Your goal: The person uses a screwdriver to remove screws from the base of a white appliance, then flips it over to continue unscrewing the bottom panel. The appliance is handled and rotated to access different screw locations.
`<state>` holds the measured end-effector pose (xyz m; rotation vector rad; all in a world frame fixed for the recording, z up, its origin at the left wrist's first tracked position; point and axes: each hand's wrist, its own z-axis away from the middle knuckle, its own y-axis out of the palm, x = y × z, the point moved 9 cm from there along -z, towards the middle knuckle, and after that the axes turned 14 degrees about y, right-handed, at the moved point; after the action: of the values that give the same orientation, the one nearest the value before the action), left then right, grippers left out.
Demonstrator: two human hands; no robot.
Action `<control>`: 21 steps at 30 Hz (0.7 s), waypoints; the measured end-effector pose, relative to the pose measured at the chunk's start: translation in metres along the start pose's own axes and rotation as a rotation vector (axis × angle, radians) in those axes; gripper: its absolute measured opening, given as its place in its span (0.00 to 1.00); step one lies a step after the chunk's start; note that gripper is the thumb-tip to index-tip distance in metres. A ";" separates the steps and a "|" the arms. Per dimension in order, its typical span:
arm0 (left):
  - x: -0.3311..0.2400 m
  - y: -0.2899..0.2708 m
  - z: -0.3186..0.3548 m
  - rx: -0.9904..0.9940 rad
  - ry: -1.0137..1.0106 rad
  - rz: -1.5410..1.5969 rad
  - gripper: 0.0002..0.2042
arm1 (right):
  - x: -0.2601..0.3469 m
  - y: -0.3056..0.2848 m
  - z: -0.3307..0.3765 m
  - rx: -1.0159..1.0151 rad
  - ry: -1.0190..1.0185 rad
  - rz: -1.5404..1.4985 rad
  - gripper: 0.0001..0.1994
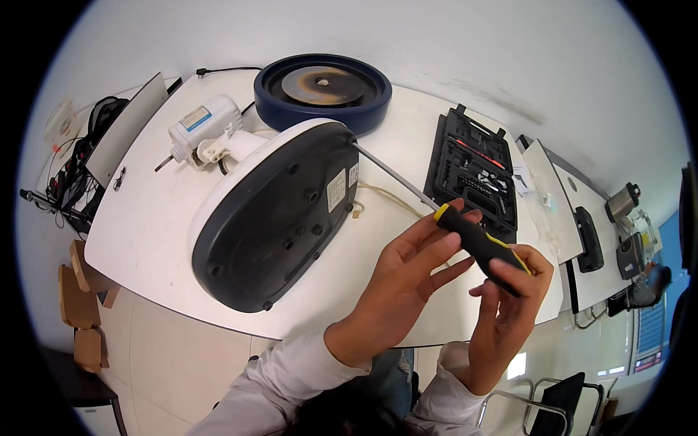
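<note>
- The fingers [436,253] of the left hand [385,294] close lightly round the front of the screwdriver [476,240], by its yellow collar.
- We see the right hand [509,309] gripping the back end of that black-and-yellow handle.
- The screwdriver slants up and leftward over the table [145,254], its shaft reaching the upper right edge of the base [254,225]; we cannot quite tell whether its tip sits in a hole.
- The base stands tilted, its dark underside facing us.
- Behind it, we find a white motor [207,131] at left and a dark blue round tub [320,125].
- To the right lies an open black tool case [454,152].
</note>
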<state>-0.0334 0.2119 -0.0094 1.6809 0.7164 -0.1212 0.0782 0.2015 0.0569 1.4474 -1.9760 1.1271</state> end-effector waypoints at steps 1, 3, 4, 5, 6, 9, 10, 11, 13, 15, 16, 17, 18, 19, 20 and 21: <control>0.002 -0.001 0.001 -0.001 -0.021 0.000 0.24 | 0.001 0.001 0.001 0.002 -0.026 0.029 0.14; 0.008 -0.004 0.003 -0.005 -0.062 0.000 0.23 | 0.004 0.003 0.002 0.008 -0.076 0.086 0.17; 0.009 -0.004 0.003 -0.003 -0.073 -0.004 0.22 | 0.004 0.005 0.003 0.052 -0.102 0.121 0.23; 0.012 -0.004 0.002 -0.002 -0.084 -0.007 0.21 | 0.000 0.003 0.001 0.048 -0.016 0.040 0.21; 0.015 -0.006 0.004 -0.008 -0.102 -0.016 0.21 | -0.001 0.003 0.001 0.046 0.082 -0.044 0.20; 0.013 -0.004 0.001 -0.014 -0.041 -0.025 0.20 | -0.013 -0.010 -0.003 -0.128 0.175 -0.066 0.26; 0.012 -0.007 0.000 0.002 -0.022 -0.031 0.21 | -0.027 -0.006 -0.003 -0.006 0.255 -0.104 0.26; 0.011 -0.009 0.000 -0.008 -0.008 -0.028 0.21 | -0.039 -0.001 -0.001 0.115 0.333 -0.146 0.26; 0.010 -0.007 -0.003 -0.012 0.015 -0.022 0.22 | -0.034 -0.001 -0.001 0.067 0.397 -0.144 0.21; 0.006 0.000 -0.006 0.039 0.042 -0.042 0.24 | -0.026 -0.005 -0.001 0.014 0.303 -0.134 0.14; 0.005 0.003 -0.007 0.053 0.059 -0.031 0.24 | -0.024 -0.005 -0.001 0.059 0.239 -0.176 0.11; 0.003 0.006 -0.009 0.067 0.077 -0.020 0.25 | -0.023 -0.006 -0.002 0.084 0.136 -0.099 0.15; 0.005 0.007 -0.010 0.072 0.058 -0.015 0.25 | -0.021 -0.001 -0.002 0.157 0.068 -0.050 0.17; 0.006 0.006 -0.011 0.060 0.057 0.021 0.25 | -0.018 0.005 -0.001 0.229 -0.001 -0.001 0.19; 0.007 0.005 -0.011 0.047 0.058 0.057 0.24 | -0.016 0.006 -0.001 0.223 -0.047 0.065 0.17; 0.008 0.004 -0.012 0.036 0.058 0.095 0.24 | -0.014 0.008 -0.001 0.216 -0.095 0.132 0.15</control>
<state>-0.0284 0.2260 -0.0063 1.7563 0.6797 -0.0182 0.0758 0.2116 0.0444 1.5198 -2.0950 1.3899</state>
